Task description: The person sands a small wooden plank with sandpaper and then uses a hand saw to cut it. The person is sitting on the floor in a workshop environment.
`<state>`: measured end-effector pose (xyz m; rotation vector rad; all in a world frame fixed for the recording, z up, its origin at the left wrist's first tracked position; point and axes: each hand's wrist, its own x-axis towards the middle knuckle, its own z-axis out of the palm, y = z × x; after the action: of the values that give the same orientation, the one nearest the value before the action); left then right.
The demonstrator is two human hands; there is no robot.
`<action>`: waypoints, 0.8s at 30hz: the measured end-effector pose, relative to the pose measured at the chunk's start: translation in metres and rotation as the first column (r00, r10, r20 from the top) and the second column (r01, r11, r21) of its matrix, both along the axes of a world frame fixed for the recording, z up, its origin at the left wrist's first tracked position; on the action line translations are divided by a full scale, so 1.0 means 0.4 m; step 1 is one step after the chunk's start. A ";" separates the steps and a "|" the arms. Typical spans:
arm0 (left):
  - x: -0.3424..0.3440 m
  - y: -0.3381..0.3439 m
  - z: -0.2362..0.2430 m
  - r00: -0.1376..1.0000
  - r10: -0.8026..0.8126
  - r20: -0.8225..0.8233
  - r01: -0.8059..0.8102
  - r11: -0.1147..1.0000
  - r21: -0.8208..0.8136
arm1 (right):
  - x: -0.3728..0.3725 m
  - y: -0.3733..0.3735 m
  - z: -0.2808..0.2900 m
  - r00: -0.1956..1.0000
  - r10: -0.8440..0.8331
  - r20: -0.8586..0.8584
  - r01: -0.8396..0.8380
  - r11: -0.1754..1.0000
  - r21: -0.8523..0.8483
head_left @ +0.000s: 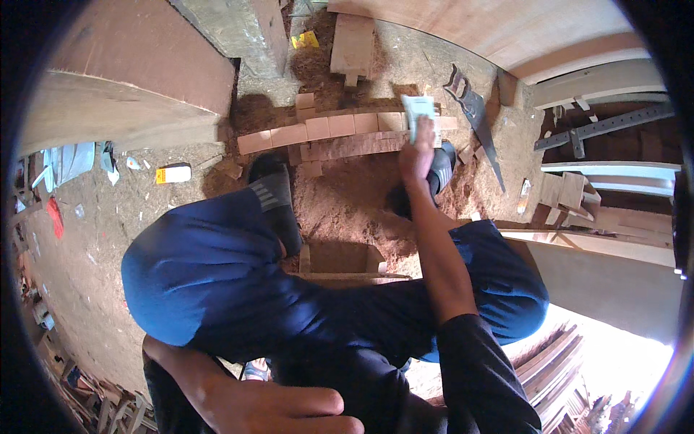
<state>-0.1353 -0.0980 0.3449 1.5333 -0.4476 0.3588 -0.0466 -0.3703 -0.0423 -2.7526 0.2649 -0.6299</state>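
Observation:
My right hand [418, 154] is closed on a folded pale sheet [419, 112], whitish-green with faint print. It presses the sheet against the right part of a long, gently curved wooden piece [318, 129] made of light blocks joined end to end. The piece lies across the floor just beyond my feet; a darker, rough strip [354, 147] runs along its near side. Near my lap, my left hand [282, 409] lies with its fingers stretched to the right, holding nothing; the lower edge of the picture cuts off part of it.
A handsaw [477, 116] lies on the floor to the right. Beyond the curved piece is a wooden block [353, 43]. Reddish sawdust [340, 195] spreads between my feet. Large boards [137, 108] stand at the left, and timber scraps [578, 195] are heaped at the right.

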 end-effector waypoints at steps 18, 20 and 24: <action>-0.019 0.048 -0.019 0.985 -0.174 -0.010 0.175 0.985 0.013 | 0.010 0.312 0.012 0.983 0.178 0.035 -0.182 0.965 0.191; -0.060 -0.024 -0.011 0.979 0.183 -0.088 -0.178 0.982 0.059 | 0.014 0.329 0.014 0.931 0.364 0.035 -0.361 0.899 0.246; -0.094 -0.083 0.001 0.882 0.458 -0.108 -0.447 0.888 0.109 | 0.024 0.308 0.062 0.982 0.155 -0.105 -0.131 0.970 0.207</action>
<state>-0.1728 -0.1311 0.3453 1.7257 0.0104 0.6039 -0.0370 -0.2471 -0.0176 -2.5909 0.1450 -0.3779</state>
